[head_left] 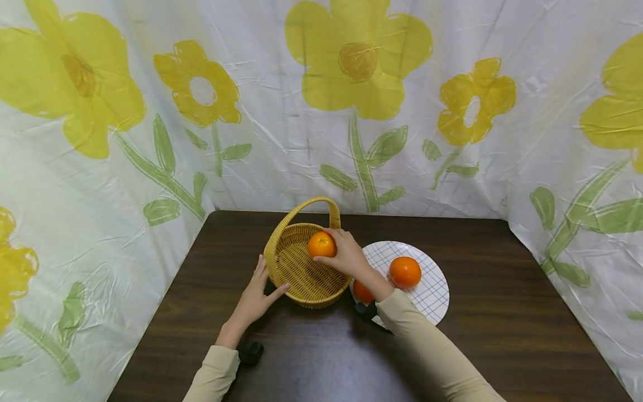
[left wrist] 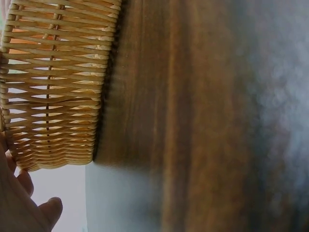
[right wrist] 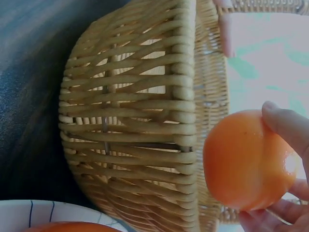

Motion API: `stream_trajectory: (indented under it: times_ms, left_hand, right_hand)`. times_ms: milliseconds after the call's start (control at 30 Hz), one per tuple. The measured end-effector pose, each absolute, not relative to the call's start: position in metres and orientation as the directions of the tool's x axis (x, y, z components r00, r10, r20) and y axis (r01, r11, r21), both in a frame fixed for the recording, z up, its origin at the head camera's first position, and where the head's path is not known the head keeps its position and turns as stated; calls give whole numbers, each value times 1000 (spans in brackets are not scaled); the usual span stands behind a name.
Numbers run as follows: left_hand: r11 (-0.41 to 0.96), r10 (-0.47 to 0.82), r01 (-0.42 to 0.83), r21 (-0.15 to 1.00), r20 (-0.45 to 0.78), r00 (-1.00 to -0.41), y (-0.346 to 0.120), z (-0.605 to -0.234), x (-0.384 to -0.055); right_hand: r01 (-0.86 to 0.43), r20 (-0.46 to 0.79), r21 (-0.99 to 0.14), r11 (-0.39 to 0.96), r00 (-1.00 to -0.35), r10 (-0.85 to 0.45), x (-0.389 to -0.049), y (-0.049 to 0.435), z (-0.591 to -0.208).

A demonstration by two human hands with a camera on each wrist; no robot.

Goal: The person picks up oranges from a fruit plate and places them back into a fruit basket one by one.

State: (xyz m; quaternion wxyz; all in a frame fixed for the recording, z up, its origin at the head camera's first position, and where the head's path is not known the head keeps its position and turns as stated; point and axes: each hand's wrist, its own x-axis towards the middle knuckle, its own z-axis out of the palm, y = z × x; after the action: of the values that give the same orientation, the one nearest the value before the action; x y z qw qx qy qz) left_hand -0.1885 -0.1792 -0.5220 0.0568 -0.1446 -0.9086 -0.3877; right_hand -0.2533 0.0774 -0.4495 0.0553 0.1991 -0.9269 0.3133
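My right hand holds an orange persimmon between thumb and fingers, over the mouth of a yellow wicker basket with a tall arched handle. In the right wrist view the held persimmon is at the basket's rim level, its smooth side grooved. My left hand rests against the basket's left side, thumb and fingers spread. In the left wrist view that hand is partly cut off beside the woven wall. Inside the basket only bare woven bottom shows.
Right of the basket lies a white plate with blue grid lines. On it sit two persimmons, one persimmon in full view and another persimmon partly hidden by my right forearm. Dark wooden table; a flowered curtain hangs behind it.
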Motion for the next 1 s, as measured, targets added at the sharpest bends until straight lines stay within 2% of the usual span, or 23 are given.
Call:
stream_trajectory:
  times_ms: [533, 1000]
  left_hand:
    - [651, 234, 322, 688, 223, -946, -177, -524, -191]
    - [652, 212, 295, 699, 205, -955, -179, -525, -188]
  right_hand:
    - [-389, 201, -588, 709, -919, -338, -265, 74, -462]
    - [-404, 201, -540, 738, -914, -353, -269, 65, -472]
